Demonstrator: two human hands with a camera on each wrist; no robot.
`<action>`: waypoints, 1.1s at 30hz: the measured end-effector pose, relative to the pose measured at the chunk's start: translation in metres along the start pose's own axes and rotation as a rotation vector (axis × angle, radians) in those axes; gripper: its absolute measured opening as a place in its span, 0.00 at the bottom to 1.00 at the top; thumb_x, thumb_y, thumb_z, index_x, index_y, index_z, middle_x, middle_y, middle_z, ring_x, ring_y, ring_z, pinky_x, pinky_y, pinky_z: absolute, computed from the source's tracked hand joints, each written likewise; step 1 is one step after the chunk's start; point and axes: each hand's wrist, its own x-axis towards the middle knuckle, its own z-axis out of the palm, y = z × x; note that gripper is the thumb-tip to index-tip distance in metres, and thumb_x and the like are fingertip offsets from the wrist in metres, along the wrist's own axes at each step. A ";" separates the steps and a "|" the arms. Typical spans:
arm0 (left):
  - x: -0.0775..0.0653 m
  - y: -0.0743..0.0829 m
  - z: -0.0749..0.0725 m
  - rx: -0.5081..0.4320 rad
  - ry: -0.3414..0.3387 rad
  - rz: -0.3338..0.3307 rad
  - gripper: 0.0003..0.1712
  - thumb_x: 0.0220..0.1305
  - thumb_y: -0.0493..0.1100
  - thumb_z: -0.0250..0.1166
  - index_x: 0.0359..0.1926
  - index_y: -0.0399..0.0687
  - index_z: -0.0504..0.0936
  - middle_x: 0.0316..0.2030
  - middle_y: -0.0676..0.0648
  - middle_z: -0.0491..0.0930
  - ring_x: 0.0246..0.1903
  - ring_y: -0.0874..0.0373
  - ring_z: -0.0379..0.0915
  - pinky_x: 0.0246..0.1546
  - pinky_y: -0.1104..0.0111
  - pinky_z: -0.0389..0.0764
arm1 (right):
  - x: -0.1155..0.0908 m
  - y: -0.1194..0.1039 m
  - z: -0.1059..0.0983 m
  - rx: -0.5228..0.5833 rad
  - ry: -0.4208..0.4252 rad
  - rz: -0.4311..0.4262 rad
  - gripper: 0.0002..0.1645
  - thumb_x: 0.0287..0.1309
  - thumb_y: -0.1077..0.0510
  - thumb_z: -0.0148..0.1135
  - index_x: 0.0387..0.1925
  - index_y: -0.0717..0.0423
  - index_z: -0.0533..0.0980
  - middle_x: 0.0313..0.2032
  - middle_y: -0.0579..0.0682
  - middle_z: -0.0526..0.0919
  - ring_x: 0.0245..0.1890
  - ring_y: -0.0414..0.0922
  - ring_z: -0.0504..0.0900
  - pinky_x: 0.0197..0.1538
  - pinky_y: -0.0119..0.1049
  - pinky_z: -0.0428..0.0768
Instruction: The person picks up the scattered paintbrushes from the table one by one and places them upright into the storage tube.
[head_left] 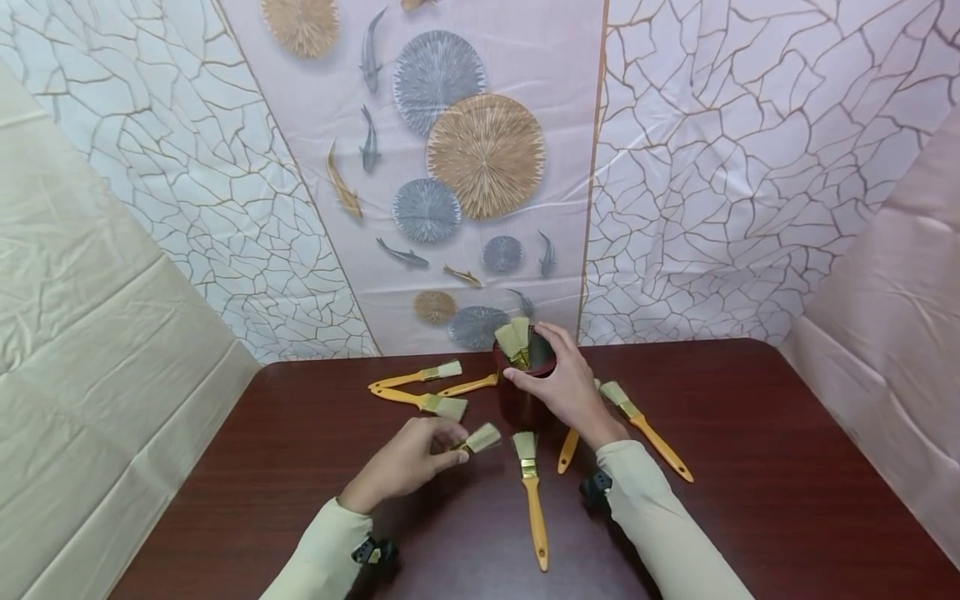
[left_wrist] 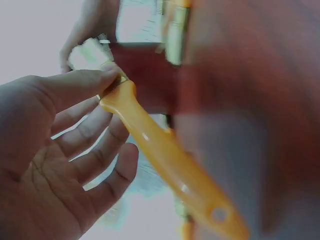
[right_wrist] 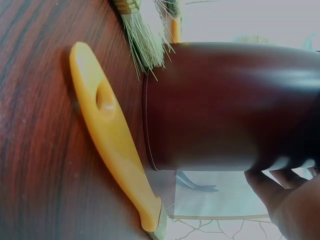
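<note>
Two pale sleeves (head_left: 667, 525) extend nearest, in front of the dark red cup (head_left: 518, 407); the hands are apart. Left hand (head_left: 408, 458), to the cup's near left, pinches one brush (head_left: 482, 437) by its ferrule; right hand (head_left: 568, 387) grips the cup's rim. Two brushes (head_left: 508, 342) stand in the cup, bristles up. Six yellow-handled brushes (head_left: 535, 517) lie on the tabletop (head_left: 765, 467): three left of the cup, one before it, two to its right.
</note>
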 end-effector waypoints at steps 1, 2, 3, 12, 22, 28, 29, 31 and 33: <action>0.000 0.005 -0.003 -0.010 0.021 0.010 0.05 0.71 0.40 0.71 0.46 0.50 0.88 0.36 0.59 0.85 0.37 0.66 0.81 0.42 0.66 0.83 | 0.000 0.000 0.000 0.000 -0.001 0.000 0.57 0.54 0.29 0.77 0.79 0.45 0.66 0.77 0.44 0.63 0.70 0.57 0.72 0.65 0.62 0.75; 0.001 0.010 -0.006 -0.019 0.041 0.023 0.05 0.71 0.40 0.71 0.47 0.49 0.88 0.36 0.59 0.86 0.37 0.66 0.82 0.42 0.66 0.83 | 0.000 0.000 0.000 0.001 -0.002 0.001 0.57 0.54 0.29 0.77 0.79 0.45 0.66 0.77 0.45 0.63 0.70 0.57 0.72 0.65 0.62 0.75; 0.001 0.014 -0.009 -0.022 0.064 0.036 0.07 0.71 0.40 0.72 0.48 0.48 0.88 0.37 0.58 0.87 0.37 0.65 0.82 0.41 0.67 0.84 | 0.000 0.000 0.000 0.001 -0.003 0.001 0.57 0.54 0.29 0.77 0.79 0.45 0.66 0.77 0.45 0.63 0.70 0.57 0.72 0.65 0.61 0.75; 0.015 0.056 -0.041 -0.087 0.269 0.102 0.10 0.67 0.40 0.75 0.49 0.49 0.88 0.38 0.54 0.88 0.38 0.62 0.86 0.43 0.63 0.87 | -0.002 0.002 0.000 0.001 -0.008 0.000 0.57 0.55 0.30 0.77 0.79 0.46 0.65 0.77 0.46 0.62 0.72 0.57 0.69 0.66 0.63 0.73; 0.050 0.106 -0.075 -0.160 0.436 0.196 0.12 0.67 0.38 0.75 0.49 0.41 0.86 0.37 0.47 0.86 0.41 0.56 0.86 0.48 0.63 0.88 | -0.002 0.002 -0.003 -0.005 0.006 0.006 0.56 0.55 0.32 0.78 0.79 0.47 0.66 0.77 0.47 0.62 0.71 0.58 0.71 0.65 0.63 0.74; 0.077 0.126 -0.089 -0.198 0.479 0.226 0.11 0.67 0.38 0.75 0.48 0.41 0.86 0.39 0.45 0.87 0.44 0.55 0.87 0.49 0.61 0.87 | 0.000 0.001 -0.002 -0.004 0.000 0.005 0.57 0.54 0.29 0.77 0.78 0.44 0.66 0.77 0.46 0.63 0.70 0.56 0.71 0.65 0.62 0.75; 0.081 0.128 -0.091 -0.205 0.480 0.228 0.11 0.67 0.37 0.75 0.48 0.40 0.86 0.39 0.45 0.87 0.43 0.55 0.86 0.48 0.61 0.87 | 0.000 0.001 -0.002 -0.005 -0.001 0.002 0.57 0.54 0.29 0.77 0.78 0.44 0.66 0.77 0.46 0.63 0.70 0.57 0.71 0.65 0.62 0.75; 0.090 0.131 -0.093 -0.221 0.479 0.221 0.13 0.66 0.36 0.76 0.50 0.40 0.86 0.40 0.45 0.87 0.43 0.55 0.86 0.47 0.62 0.87 | 0.001 0.001 -0.002 -0.009 -0.003 -0.007 0.57 0.54 0.29 0.77 0.78 0.45 0.66 0.77 0.47 0.63 0.71 0.57 0.71 0.66 0.63 0.73; 0.099 0.132 -0.094 -0.233 0.476 0.215 0.15 0.65 0.35 0.76 0.51 0.39 0.85 0.41 0.44 0.87 0.43 0.53 0.86 0.48 0.61 0.87 | 0.001 0.001 -0.001 -0.008 -0.005 -0.006 0.57 0.53 0.29 0.77 0.78 0.45 0.66 0.77 0.47 0.63 0.71 0.57 0.71 0.66 0.63 0.73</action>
